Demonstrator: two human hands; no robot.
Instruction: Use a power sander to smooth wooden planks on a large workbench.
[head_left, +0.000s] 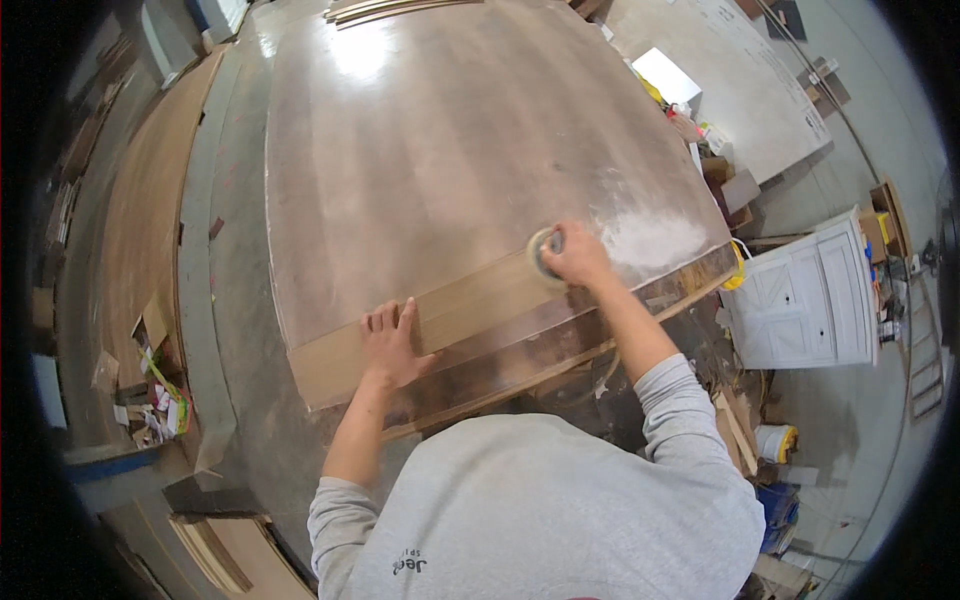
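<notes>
A long tan strip (470,297), wood-like in colour, lies along the near side of a large brown wooden panel (430,170). My left hand (392,345) presses down on the strip toward its left end, fingers spread and thumb out to the right. At the strip's right end, my right hand (580,258) grips a roll of tape (537,256) from its right side. The roll stands on its edge, touching or just above the strip; I cannot tell which. My fingers hide part of the roll.
White dust (655,238) covers the panel's right corner. Thin wooden strips (390,10) rest at its far edge. A white cabinet (800,300) stands to the right. Another wooden panel (150,200) and a pile of scraps (155,405) are on the left.
</notes>
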